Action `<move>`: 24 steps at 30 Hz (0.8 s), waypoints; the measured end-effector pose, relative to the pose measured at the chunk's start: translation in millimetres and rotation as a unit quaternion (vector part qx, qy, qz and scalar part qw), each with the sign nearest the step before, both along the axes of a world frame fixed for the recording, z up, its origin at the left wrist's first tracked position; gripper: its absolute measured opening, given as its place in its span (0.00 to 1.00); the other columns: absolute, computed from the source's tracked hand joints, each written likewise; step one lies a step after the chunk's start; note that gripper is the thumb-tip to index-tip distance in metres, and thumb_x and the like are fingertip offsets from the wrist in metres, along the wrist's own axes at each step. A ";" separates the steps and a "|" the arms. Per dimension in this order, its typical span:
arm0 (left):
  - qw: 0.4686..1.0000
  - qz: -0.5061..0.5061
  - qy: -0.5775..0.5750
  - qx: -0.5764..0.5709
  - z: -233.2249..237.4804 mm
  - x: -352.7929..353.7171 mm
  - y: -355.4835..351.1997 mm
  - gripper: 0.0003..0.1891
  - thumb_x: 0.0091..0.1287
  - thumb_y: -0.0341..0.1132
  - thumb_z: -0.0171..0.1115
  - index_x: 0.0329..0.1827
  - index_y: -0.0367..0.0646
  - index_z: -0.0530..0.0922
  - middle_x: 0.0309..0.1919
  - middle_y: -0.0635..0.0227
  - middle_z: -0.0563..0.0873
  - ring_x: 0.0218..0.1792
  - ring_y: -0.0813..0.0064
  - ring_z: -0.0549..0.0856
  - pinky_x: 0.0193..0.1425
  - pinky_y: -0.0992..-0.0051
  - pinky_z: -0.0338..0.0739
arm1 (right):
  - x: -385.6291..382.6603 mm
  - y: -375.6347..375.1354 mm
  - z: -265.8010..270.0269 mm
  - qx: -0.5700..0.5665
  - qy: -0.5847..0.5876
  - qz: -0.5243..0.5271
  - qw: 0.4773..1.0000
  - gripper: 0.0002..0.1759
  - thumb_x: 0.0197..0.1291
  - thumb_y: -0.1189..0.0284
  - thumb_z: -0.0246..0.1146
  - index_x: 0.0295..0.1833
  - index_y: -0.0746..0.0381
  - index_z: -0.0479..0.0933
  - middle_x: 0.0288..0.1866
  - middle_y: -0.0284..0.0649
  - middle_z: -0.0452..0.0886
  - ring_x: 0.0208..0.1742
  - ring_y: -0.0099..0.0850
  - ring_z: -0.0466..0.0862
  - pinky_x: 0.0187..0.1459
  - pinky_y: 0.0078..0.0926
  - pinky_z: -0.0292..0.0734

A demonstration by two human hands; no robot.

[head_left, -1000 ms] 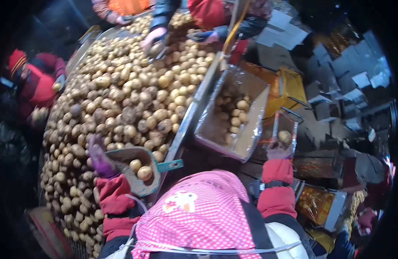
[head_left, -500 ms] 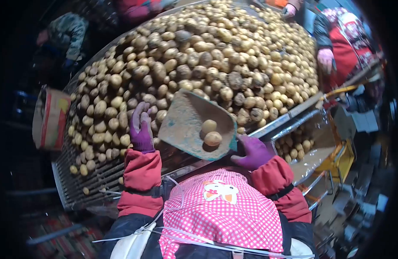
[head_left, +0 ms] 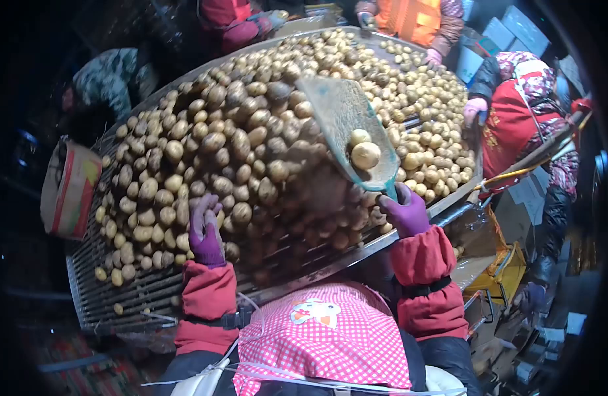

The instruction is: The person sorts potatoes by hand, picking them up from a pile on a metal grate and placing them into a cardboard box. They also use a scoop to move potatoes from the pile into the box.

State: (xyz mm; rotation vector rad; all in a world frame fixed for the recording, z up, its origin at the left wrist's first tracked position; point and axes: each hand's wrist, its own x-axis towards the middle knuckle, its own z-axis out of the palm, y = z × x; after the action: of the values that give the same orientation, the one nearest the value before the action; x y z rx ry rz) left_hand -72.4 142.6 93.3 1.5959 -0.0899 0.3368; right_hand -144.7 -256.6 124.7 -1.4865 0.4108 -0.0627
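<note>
My right hand [head_left: 407, 211], in a purple glove, is closed around the handle of a dusty, green-edged scoop [head_left: 343, 109]. The scoop is tilted over the heap, and two potatoes [head_left: 366, 156] lie near its handle end. Under it, potatoes look smeared by motion in the shaded middle of the pile. My left hand [head_left: 205, 231], gloved in purple too, is at the near left of the potato heap [head_left: 175, 152]. Its fingers are stretched out, apparently touching potatoes, and it grips nothing that I can see.
Potatoes cover most of a slatted metal table [head_left: 96, 297] with a raised metal rim. A cardboard box [head_left: 69, 188] stands at the left edge. Co-workers stand around the far side, one in an orange vest [head_left: 409, 20]. A yellow crate [head_left: 505, 274] is at the right.
The scoop has swung up and right, away from my body, and turned in my right hand. The two potatoes stay in it. My left hand sits slightly lower in view.
</note>
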 end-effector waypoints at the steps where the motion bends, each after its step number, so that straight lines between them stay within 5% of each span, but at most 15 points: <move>1: 1.000 -0.025 -0.007 0.000 2.7 2.1 -8.5 0.20 0.79 0.32 0.46 0.68 0.32 0.71 0.61 0.53 0.80 0.61 0.59 0.81 0.68 0.62 0.76 | 5.0 3.2 3.5 -0.105 -0.034 -0.043 0.993 0.25 0.54 0.59 0.72 0.51 0.66 0.79 0.33 0.35 0.83 0.28 0.20 0.79 0.30 0.21 0.75; 2: 0.999 -0.035 -0.003 0.012 4.1 4.7 -14.2 0.20 0.79 0.32 0.46 0.69 0.31 0.71 0.62 0.53 0.79 0.62 0.60 0.80 0.68 0.62 0.76 | 5.2 -2.0 -0.1 -0.230 -0.053 -0.037 0.971 0.25 0.54 0.62 0.72 0.53 0.65 0.79 0.35 0.37 0.86 0.33 0.26 0.85 0.38 0.27 0.81; 5: 0.998 -0.054 0.026 0.016 0.2 11.5 -22.3 0.20 0.79 0.32 0.48 0.69 0.32 0.70 0.63 0.53 0.78 0.63 0.61 0.79 0.69 0.62 0.76 | -12.5 -1.6 0.8 -0.372 0.002 -0.045 0.927 0.28 0.51 0.64 0.72 0.59 0.60 0.78 0.43 0.44 0.87 0.42 0.35 0.89 0.46 0.33 0.82; 8: 0.996 -0.086 -0.004 -0.014 -0.4 19.6 -39.6 0.21 0.79 0.33 0.48 0.70 0.34 0.69 0.62 0.54 0.79 0.63 0.62 0.80 0.68 0.64 0.75 | -23.0 11.4 -10.0 -0.276 -0.009 -0.054 0.959 0.30 0.51 0.62 0.72 0.60 0.60 0.78 0.45 0.46 0.87 0.44 0.36 0.89 0.47 0.32 0.82; 11: 0.987 -0.157 0.016 -0.021 -12.2 28.3 -64.4 0.21 0.78 0.37 0.54 0.71 0.38 0.71 0.60 0.58 0.79 0.55 0.69 0.81 0.62 0.71 0.76 | -26.2 29.8 -22.9 -0.219 0.039 -0.016 0.975 0.27 0.52 0.70 0.73 0.58 0.66 0.79 0.43 0.39 0.86 0.44 0.24 0.84 0.48 0.26 0.80; 12: 0.985 -0.116 0.084 0.099 -23.4 27.7 -67.6 0.22 0.77 0.39 0.57 0.69 0.37 0.71 0.58 0.59 0.81 0.55 0.69 0.82 0.61 0.71 0.76 | -23.0 38.6 -6.7 -0.256 0.022 0.032 0.966 0.27 0.53 0.70 0.72 0.59 0.65 0.78 0.43 0.39 0.86 0.43 0.24 0.84 0.48 0.26 0.80; 15: 0.957 -0.116 0.261 -0.042 -37.4 18.1 -86.6 0.23 0.72 0.45 0.64 0.55 0.31 0.77 0.47 0.59 0.85 0.45 0.71 0.83 0.51 0.70 0.78 | -19.9 56.8 -20.3 -0.173 -0.008 0.085 0.981 0.27 0.55 0.61 0.72 0.59 0.60 0.79 0.44 0.46 0.86 0.42 0.38 0.88 0.46 0.34 0.82; 16: 0.944 -0.101 0.308 -0.055 -33.7 17.8 -91.9 0.24 0.70 0.47 0.66 0.51 0.28 0.79 0.43 0.60 0.87 0.42 0.71 0.84 0.48 0.69 0.78 | -18.0 55.6 -21.5 -0.242 0.003 0.131 0.961 0.25 0.56 0.61 0.71 0.57 0.59 0.79 0.44 0.47 0.86 0.43 0.40 0.87 0.46 0.35 0.82; 17: 0.917 -0.072 0.383 0.083 -8.9 17.1 -98.9 0.23 0.69 0.45 0.67 0.47 0.28 0.81 0.40 0.59 0.88 0.40 0.72 0.85 0.47 0.69 0.79 | -13.4 52.6 -16.9 -0.238 0.048 0.165 0.956 0.25 0.56 0.61 0.71 0.58 0.59 0.80 0.45 0.47 0.85 0.43 0.40 0.87 0.46 0.35 0.82; 19: 0.931 -0.063 0.354 0.059 -40.7 20.3 -88.0 0.20 0.68 0.43 0.68 0.45 0.28 0.82 0.36 0.60 0.88 0.38 0.72 0.85 0.45 0.68 0.79 | -3.6 44.0 -4.8 -0.232 0.136 0.226 0.936 0.24 0.57 0.61 0.71 0.58 0.58 0.80 0.46 0.47 0.85 0.45 0.40 0.87 0.47 0.35 0.82; 23: 0.944 -0.037 0.312 0.101 -54.4 14.9 -88.8 0.20 0.64 0.43 0.70 0.44 0.31 0.82 0.34 0.54 0.89 0.34 0.62 0.88 0.40 0.63 0.80 | 28.3 46.9 4.9 -0.436 -0.133 0.072 0.887 0.24 0.61 0.61 0.69 0.62 0.55 0.78 0.51 0.48 0.84 0.46 0.44 0.87 0.49 0.39 0.82; 24: 0.931 -0.039 0.324 0.164 -47.0 15.0 -92.0 0.19 0.64 0.42 0.69 0.45 0.31 0.81 0.34 0.54 0.88 0.35 0.63 0.88 0.41 0.64 0.80 | 41.3 54.2 15.1 -0.505 -0.181 0.120 0.835 0.27 0.58 0.66 0.71 0.64 0.56 0.77 0.55 0.48 0.83 0.49 0.43 0.87 0.47 0.38 0.83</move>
State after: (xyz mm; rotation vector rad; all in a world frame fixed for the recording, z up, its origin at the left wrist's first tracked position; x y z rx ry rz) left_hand -57.3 50.6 46.2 1.9562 0.3143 -0.2951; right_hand -103.4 -202.4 139.8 -2.4991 -0.1862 -0.4060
